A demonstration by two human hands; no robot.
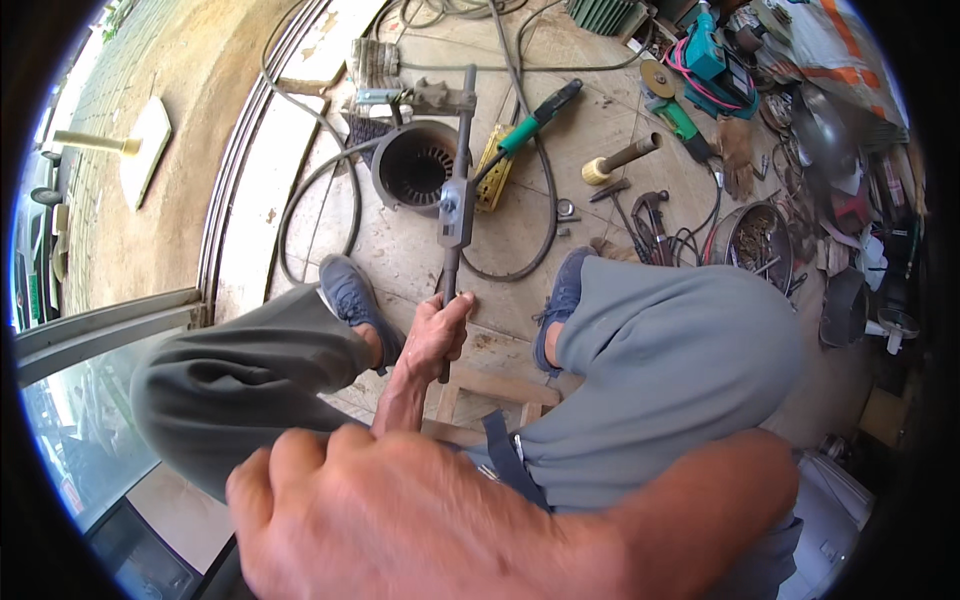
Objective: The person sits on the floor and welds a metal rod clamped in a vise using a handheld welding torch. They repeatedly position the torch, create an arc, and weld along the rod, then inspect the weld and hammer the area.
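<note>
My left hand [440,330] is wrapped round the lower handle of a long steel tap wrench [455,212], whose blocky middle bears a small screw. The wrench points away from me, its far end reaching past a rusty metal fitting [435,98]. Behind its middle, slightly left, stands a hollow dark metal cylinder [385,170] with slotted teeth inside, like a motor housing. Large and close to the camera, my right hand [390,510] is curled with its knuckles up; what is inside its fingers, if anything, is hidden.
A green-handled tool [540,118] leans on a yellow perforated block [492,170]. Black cable [552,190] loops over the floor. To the right lie an angle grinder [685,128], hammers [652,222], a work glove [736,158] and a round metal pan [712,245]. A glass-and-metal frame [110,335] borders the left.
</note>
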